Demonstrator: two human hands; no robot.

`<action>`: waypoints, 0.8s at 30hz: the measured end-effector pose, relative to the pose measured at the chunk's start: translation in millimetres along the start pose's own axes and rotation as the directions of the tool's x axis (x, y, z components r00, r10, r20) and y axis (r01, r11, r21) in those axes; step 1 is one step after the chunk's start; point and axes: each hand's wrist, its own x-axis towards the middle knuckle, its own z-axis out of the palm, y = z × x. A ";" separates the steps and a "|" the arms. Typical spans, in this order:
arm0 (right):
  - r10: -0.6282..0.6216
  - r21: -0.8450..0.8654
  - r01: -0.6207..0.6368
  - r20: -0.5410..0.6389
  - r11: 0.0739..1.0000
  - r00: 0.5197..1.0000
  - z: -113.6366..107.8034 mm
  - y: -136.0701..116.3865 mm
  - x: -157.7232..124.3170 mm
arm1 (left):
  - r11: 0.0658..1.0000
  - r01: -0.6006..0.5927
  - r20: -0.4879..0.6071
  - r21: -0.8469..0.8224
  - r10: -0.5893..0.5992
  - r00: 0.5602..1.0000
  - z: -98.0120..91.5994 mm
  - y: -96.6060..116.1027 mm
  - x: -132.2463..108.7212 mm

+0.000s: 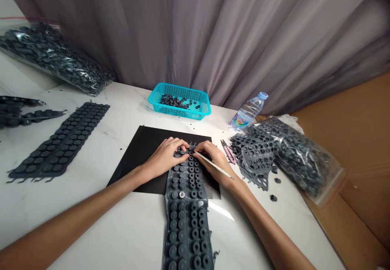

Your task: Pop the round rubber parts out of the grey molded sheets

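Note:
A long dark rubber strip [187,197] with rows of round studs and ring-shaped cups runs from the black mat [137,148] toward me. At its far end my left hand [170,153] is closed on the left edge, thumb and fingers pinching around the studs. Opposite it, my right hand [213,156] grips a thin, pale, stick-like tool [216,167], its tip among the cups near the far end. The fingers partly hide that tip. Two whitish round pieces sit on the strip, one on a left stud [182,195], one on a right cup [200,203].
Behind the mat stands a turquoise basket [183,113] of small black pieces. A water bottle [248,111], pink-handled snips [228,152], perforated rubber sheets [256,156] and a filled bag [304,160] lie right. Another studded strip [61,140] and a bag [55,55] are left.

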 end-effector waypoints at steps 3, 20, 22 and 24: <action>0.001 -0.006 -0.001 0.012 1.000 1.000 -0.3 -0.6 0.6 | 1.000 -0.004 0.007 -0.001 0.004 1.000 -0.2 0.4 0.1; -0.078 -0.242 0.102 0.108 0.965 0.991 -2.2 0.1 5.7 | 1.000 -0.020 0.013 0.011 0.020 1.000 1.1 -1.6 0.2; -0.110 -0.322 0.146 0.128 0.935 0.986 1.3 1.9 6.3 | 1.000 -0.019 0.015 0.015 0.019 1.000 0.9 -1.7 0.0; -0.134 -0.400 0.174 0.127 0.900 0.983 7.8 3.1 6.7 | 1.000 -0.018 0.016 0.017 0.017 1.000 0.8 -1.5 -0.1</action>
